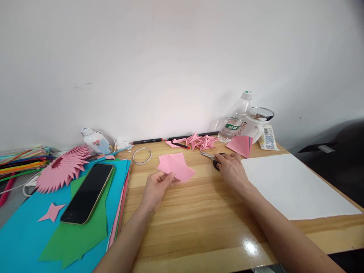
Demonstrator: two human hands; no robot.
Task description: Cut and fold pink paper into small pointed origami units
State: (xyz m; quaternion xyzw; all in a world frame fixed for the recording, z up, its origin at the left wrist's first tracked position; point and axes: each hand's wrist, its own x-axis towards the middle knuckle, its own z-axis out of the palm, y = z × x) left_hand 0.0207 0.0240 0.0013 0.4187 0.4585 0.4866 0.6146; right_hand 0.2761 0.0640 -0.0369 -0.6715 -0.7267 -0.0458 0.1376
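Observation:
My left hand (157,187) pinches pink paper squares (176,167) between thumb and fingers, a little above the wooden table. Two pieces overlap at an angle. Farther right, my right hand (232,170) is closed over the black handles of a pair of scissors (214,159), whose blades point left along the tabletop. The fingertips on the handles are partly hidden by the back of the hand. Right beside that hand lies a folded pink paper stack (240,146). Several folded pink paper stars (200,141) sit behind, between the two hands.
A roll of tape (141,156) lies left of the pink squares. At the back right stand a water bottle (234,117) and a white mug (254,123). White paper (295,187) covers the right side. A phone (88,193) rests on green paper (82,242) at left.

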